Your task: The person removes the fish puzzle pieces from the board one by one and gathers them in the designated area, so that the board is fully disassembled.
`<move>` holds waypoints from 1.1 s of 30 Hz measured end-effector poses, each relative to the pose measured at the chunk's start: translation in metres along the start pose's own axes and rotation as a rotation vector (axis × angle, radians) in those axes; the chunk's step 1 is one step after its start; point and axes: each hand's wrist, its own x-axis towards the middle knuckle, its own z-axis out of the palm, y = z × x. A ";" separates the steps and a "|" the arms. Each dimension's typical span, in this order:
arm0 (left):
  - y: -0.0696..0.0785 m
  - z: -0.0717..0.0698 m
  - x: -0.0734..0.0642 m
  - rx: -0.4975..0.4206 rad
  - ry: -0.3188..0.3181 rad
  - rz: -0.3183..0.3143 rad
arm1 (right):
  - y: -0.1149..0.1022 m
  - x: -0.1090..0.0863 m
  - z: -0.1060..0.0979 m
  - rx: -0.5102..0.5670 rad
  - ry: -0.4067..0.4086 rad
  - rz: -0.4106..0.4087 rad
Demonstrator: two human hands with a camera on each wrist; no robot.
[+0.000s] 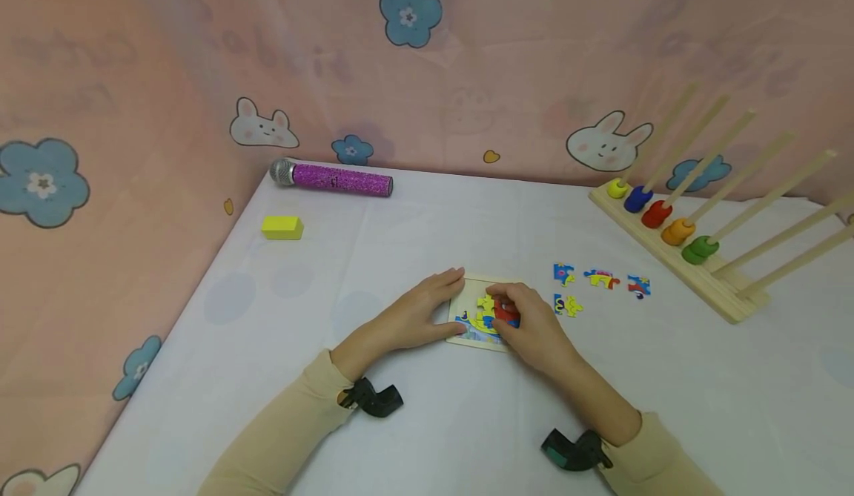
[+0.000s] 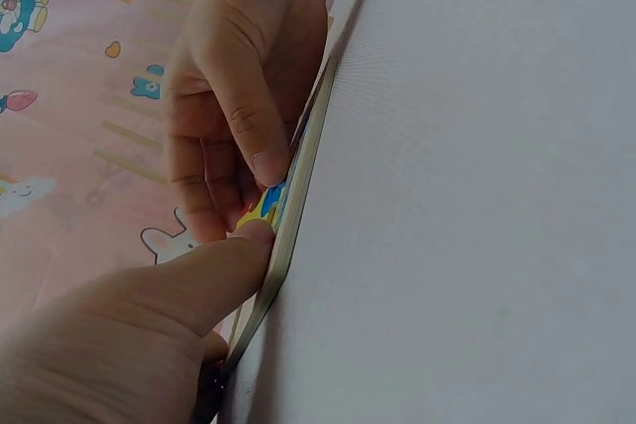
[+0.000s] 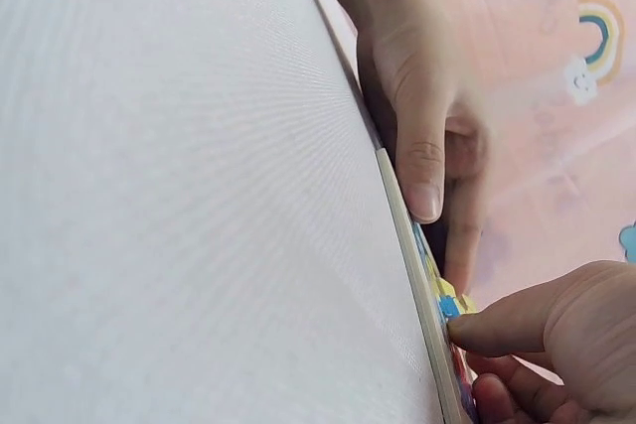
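A small wooden puzzle board (image 1: 471, 290) lies on the white table. Yellow, red and blue puzzle pieces (image 1: 485, 305) sit in its lower and right parts. At the board's left side, my left hand (image 1: 415, 311) rests with fingers and thumb stretched out, the thumb touching its edge. My right hand (image 1: 539, 327) is curled over the right part, pinching a yellow and blue puzzle piece (image 3: 446, 302) between thumb and fingers. That hand hides part of the board. Several loose puzzle pieces (image 1: 602, 279) lie to the right of the board.
A wooden bead rack (image 1: 674, 248) with upright pegs and coloured beads stands at the right. At the back left lie a purple glittery microphone (image 1: 343, 180) and a yellow block (image 1: 282, 227). A pink patterned cloth (image 1: 427, 88) hangs behind the table.
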 end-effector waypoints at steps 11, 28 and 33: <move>0.000 0.000 0.000 0.012 0.001 0.002 | -0.002 -0.001 -0.001 -0.021 0.017 -0.009; 0.001 0.000 0.000 -0.002 0.005 0.009 | 0.000 0.001 -0.013 -0.006 0.006 -0.012; 0.001 0.000 0.000 -0.003 -0.001 0.005 | 0.007 -0.001 -0.028 -0.010 -0.003 -0.021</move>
